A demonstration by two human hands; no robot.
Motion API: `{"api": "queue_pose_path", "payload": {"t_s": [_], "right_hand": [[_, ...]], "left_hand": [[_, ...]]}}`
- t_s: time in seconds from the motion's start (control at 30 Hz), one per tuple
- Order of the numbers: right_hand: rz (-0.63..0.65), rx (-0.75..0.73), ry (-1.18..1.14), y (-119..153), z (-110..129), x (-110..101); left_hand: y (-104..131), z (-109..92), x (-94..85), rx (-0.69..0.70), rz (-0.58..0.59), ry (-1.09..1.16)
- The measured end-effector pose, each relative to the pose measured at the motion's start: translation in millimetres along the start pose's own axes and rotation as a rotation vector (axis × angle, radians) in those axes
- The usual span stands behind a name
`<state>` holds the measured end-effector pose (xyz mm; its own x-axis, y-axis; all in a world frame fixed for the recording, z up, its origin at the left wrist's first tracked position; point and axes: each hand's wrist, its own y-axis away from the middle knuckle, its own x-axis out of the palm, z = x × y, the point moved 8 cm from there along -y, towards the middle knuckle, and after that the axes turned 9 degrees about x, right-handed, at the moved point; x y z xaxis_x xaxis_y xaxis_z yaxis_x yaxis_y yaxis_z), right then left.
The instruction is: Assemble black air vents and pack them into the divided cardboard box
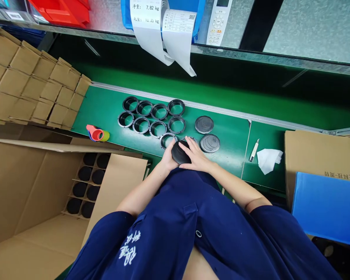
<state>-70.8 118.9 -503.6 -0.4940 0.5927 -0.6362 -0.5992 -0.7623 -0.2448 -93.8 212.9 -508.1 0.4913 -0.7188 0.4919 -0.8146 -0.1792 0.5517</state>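
Note:
Close to my body at the front edge of the green workbench (230, 155), a round black plastic part (181, 153) is held between both hands. My left hand (168, 159) wraps its left side, while my right hand (198, 157) lies over its right side with fingers on top. Just beyond my hands sit several open black plastic rings (159, 112), roughly in two rows. One ring (167, 140) is right beside my left hand, and another is partly hidden behind my right fingers. To the right lie two black discs with circular ridges, one (204, 124) behind the other (210, 143).
An open carton (26, 182) at left holds dark round pieces in dividers. Folded cardboard (32, 83) is stacked behind it. Colored tape rolls (97, 134), a utility knife (254, 150) and white tissue (268, 159) lie on the bench. A blue bin (328, 210) stands right; a shelf overhangs the back.

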Motion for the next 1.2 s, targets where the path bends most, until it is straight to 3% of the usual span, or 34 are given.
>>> {"api": "queue_pose_path", "payload": {"t_s": [0.13, 0.27, 0.33, 0.43, 0.6, 0.7, 0.8, 0.9, 1.0, 1.1, 1.17, 1.2], "right_hand": [[0.085, 0.151, -0.060, -6.0, -31.1, 34.7], [-0.061, 0.382, 0.121, -28.4, -71.8, 34.0], [-0.046, 0.417, 0.205, -39.5, -82.7, 37.0], [0.025, 0.393, 0.265, -50.6, -84.8, 44.2], [-0.111, 0.280, 0.239, -57.7, -66.3, 39.4], [-0.045, 0.292, 0.236, -59.9, -70.1, 52.6], [0.017, 0.347, 0.276, -62.7, -82.3, 59.8], [0.019, 0.365, 0.285, -56.8, -86.7, 47.3], [-0.140, 0.405, 0.333, -21.4, -89.7, 15.0], [-0.385, 0.433, 0.397, 24.8, -119.4, -16.8], [-0.387, 0.336, 0.390, 38.0, -146.2, -17.7], [-0.365, 0.285, 0.384, 41.4, -158.1, -15.0]], "left_hand": [[-4.2, 22.3, -38.0, -0.049, -0.085, -0.085], [-2.8, 15.6, -83.6, 0.012, -0.302, -0.237], [-0.8, 12.7, -98.0, 0.033, -0.334, -0.224], [3.0, 14.1, -114.0, 0.031, -0.347, -0.155], [9.7, 17.0, -139.6, 0.037, -0.428, -0.175], [8.2, 17.5, -146.9, 0.024, -0.435, -0.265], [-4.7, 12.0, -138.9, 0.065, -0.370, -0.370], [-18.7, 3.1, -113.7, 0.176, -0.299, -0.523], [-20.1, -1.4, -75.5, 0.329, -0.234, -0.684], [-25.7, -8.3, -42.4, 0.504, -0.164, -0.804], [-38.4, -12.5, -28.2, 0.616, -0.084, -0.944], [-46.4, -7.1, -14.0, 0.684, 0.060, -1.219]]}}
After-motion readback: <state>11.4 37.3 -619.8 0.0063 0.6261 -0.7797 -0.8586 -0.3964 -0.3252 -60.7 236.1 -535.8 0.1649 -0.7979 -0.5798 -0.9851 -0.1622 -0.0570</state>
